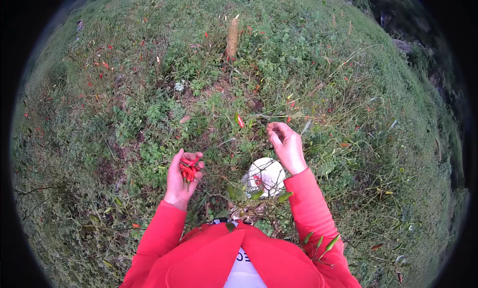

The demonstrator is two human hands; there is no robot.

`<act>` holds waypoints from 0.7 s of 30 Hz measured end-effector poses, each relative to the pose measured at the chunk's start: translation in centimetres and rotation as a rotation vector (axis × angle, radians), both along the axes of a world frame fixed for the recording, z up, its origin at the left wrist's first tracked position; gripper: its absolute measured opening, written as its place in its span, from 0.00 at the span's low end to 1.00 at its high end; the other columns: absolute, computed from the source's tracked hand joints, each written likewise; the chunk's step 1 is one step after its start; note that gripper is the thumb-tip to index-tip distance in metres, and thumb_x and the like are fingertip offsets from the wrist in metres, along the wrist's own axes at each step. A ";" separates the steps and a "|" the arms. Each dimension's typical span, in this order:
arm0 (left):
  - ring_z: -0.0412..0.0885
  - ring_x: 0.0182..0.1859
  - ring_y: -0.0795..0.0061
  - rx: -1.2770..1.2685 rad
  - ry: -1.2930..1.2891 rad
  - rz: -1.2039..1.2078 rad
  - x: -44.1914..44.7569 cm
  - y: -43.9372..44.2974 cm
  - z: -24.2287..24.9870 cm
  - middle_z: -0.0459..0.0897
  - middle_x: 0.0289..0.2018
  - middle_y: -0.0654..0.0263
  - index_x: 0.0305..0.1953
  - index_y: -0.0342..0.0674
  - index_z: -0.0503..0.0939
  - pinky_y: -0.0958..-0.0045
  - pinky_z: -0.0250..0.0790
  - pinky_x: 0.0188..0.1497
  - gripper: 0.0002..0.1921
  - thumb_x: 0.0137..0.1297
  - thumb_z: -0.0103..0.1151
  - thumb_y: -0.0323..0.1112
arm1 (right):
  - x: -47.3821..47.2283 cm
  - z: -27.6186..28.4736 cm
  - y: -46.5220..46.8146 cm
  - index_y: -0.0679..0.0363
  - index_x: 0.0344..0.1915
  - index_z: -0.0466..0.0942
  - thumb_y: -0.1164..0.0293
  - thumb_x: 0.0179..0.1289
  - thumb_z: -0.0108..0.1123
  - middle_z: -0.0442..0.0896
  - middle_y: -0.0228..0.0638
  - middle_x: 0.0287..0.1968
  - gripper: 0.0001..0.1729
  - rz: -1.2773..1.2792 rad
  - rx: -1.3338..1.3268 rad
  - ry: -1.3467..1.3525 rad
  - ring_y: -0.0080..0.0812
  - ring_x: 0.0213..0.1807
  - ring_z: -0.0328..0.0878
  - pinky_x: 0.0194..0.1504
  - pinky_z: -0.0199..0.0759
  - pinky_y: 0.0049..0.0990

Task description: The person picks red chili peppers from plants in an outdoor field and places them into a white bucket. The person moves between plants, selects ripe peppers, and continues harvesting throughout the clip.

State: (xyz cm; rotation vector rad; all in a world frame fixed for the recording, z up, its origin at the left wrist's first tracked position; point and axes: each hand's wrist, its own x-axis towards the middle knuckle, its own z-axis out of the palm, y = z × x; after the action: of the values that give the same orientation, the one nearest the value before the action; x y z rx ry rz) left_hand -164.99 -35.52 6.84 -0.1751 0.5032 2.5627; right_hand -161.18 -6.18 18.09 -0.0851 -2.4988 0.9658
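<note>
Several red chili peppers (189,171) lie in my left hand (183,179), palm up with the fingers curled around them. My right hand (286,144) is raised beside thin chili plant stems, thumb and index finger close together; whether anything thin is pinched there I cannot tell. Just left of it, a red chili pepper (240,121) hangs on a branch. Below and between my hands stands a white bucket (266,174) with a few red peppers in it, partly covered by twigs. Green peppers (331,243) overlap my right sleeve.
Low weeds and chili plants with scattered red peppers (105,65) surround me. An upright brown stalk-like object (232,37) stands ahead. Thin branches cross in front of my body. A person (79,25) is small at the far left. Dark rocks (403,45) lie at the upper right.
</note>
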 end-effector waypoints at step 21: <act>0.75 0.26 0.78 -0.370 0.177 -0.370 -1.8 7.0 -1.3 0.78 0.31 0.67 0.51 0.37 0.77 0.79 0.65 0.21 0.10 0.76 0.53 0.34 | -5.2 -0.9 -4.7 0.57 0.42 0.86 0.62 0.54 0.64 0.86 0.51 0.34 0.17 0.347 0.322 -0.469 0.54 0.41 0.84 0.51 0.76 0.45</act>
State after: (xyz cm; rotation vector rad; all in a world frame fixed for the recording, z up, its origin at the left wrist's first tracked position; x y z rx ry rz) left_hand -166.81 -28.52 5.58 0.0183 0.9789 2.1169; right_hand -166.34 -10.87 17.22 0.2620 -3.1467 0.7121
